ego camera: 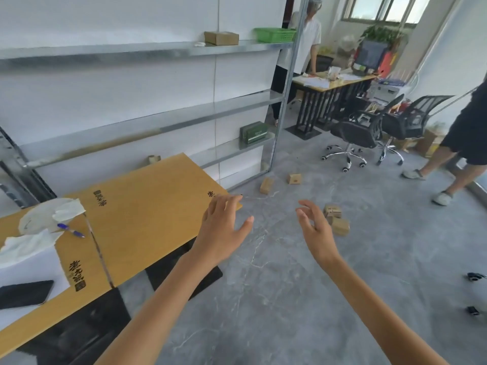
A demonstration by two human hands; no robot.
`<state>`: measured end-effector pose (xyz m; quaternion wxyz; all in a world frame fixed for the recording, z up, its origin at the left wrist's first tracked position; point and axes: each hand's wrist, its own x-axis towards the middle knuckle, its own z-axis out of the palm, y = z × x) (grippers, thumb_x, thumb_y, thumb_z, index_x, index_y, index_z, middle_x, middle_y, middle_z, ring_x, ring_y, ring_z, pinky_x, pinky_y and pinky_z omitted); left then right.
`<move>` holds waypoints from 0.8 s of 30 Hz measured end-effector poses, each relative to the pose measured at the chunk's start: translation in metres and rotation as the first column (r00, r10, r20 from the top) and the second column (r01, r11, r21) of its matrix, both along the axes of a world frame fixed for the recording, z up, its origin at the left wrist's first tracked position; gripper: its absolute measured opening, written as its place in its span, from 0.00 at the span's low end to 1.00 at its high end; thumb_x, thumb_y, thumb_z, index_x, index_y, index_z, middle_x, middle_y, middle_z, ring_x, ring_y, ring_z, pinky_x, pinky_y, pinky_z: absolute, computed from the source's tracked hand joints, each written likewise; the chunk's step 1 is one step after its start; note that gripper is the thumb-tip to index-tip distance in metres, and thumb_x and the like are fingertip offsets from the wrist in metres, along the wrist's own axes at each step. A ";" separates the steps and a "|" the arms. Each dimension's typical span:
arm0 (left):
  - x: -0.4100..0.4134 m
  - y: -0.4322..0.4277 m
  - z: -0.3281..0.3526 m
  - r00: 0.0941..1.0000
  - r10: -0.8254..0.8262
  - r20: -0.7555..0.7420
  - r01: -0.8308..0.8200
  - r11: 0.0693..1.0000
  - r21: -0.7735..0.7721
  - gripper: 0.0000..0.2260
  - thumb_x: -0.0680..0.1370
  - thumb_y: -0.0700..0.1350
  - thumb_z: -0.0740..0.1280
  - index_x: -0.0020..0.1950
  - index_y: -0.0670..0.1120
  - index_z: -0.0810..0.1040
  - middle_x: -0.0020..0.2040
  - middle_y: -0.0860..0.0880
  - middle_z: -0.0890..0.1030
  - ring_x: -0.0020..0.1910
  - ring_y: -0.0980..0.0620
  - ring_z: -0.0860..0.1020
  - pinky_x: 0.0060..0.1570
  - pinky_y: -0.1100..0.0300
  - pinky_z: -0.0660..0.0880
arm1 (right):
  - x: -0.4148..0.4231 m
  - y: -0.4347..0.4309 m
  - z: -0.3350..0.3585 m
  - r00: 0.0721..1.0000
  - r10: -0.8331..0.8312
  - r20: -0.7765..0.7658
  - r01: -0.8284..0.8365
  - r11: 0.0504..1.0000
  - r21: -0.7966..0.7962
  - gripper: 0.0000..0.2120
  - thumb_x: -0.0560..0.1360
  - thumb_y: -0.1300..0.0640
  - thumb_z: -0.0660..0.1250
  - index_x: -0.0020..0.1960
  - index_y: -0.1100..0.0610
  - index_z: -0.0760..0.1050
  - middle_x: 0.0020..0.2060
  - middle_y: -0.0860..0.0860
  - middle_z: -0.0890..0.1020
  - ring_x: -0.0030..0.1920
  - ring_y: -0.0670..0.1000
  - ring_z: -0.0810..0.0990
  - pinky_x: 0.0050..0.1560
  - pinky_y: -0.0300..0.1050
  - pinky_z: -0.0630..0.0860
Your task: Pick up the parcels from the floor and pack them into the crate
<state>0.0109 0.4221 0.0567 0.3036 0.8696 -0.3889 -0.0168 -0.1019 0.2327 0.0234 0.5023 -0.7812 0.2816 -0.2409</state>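
Several small brown cardboard parcels lie on the grey floor: one (266, 185) and another (294, 178) near the foot of the shelf, and two close together (332, 210) (340, 226) just beyond my right hand. My left hand (224, 225) is held out with its fingers spread, over the corner of the wooden table (147, 206), holding nothing. My right hand (315, 227) is held out over the floor with relaxed fingers, holding nothing. A green basket (274, 35) stands on the top shelf; no other crate is in view.
A metal shelf (158, 125) lines the wall, with a brown box (221, 38) and a green box (253, 132) on it. On the table lie a pen, tissues and a phone. Two office chairs (355, 133), a desk and two people stand further off.
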 end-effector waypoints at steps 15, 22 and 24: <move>0.061 -0.224 0.000 0.998 -0.051 -0.043 0.053 0.998 0.033 0.24 0.79 0.55 0.59 0.72 0.48 0.61 0.69 0.51 0.64 0.72 0.52 0.59 0.71 0.52 0.59 | -0.013 -0.256 -0.003 0.992 -0.125 0.013 0.125 0.992 -0.015 0.09 0.80 0.57 0.60 0.58 0.47 0.71 0.53 0.51 0.81 0.48 0.46 0.77 0.48 0.35 0.71; 0.085 -0.228 0.017 1.000 -0.014 0.002 0.014 1.000 0.002 0.23 0.79 0.53 0.60 0.72 0.48 0.62 0.70 0.49 0.65 0.72 0.50 0.58 0.71 0.50 0.60 | 0.003 -0.275 0.022 0.994 -0.103 0.043 0.105 0.993 -0.048 0.09 0.80 0.58 0.60 0.59 0.53 0.73 0.52 0.54 0.80 0.45 0.46 0.77 0.42 0.31 0.71; 0.095 -0.229 0.021 1.000 -0.003 0.010 0.003 1.000 -0.012 0.23 0.79 0.52 0.60 0.72 0.47 0.63 0.70 0.49 0.65 0.72 0.50 0.59 0.70 0.51 0.60 | 0.019 -0.274 0.028 0.995 -0.083 0.056 0.086 0.995 -0.053 0.10 0.80 0.58 0.61 0.60 0.53 0.73 0.54 0.55 0.80 0.49 0.49 0.77 0.48 0.39 0.71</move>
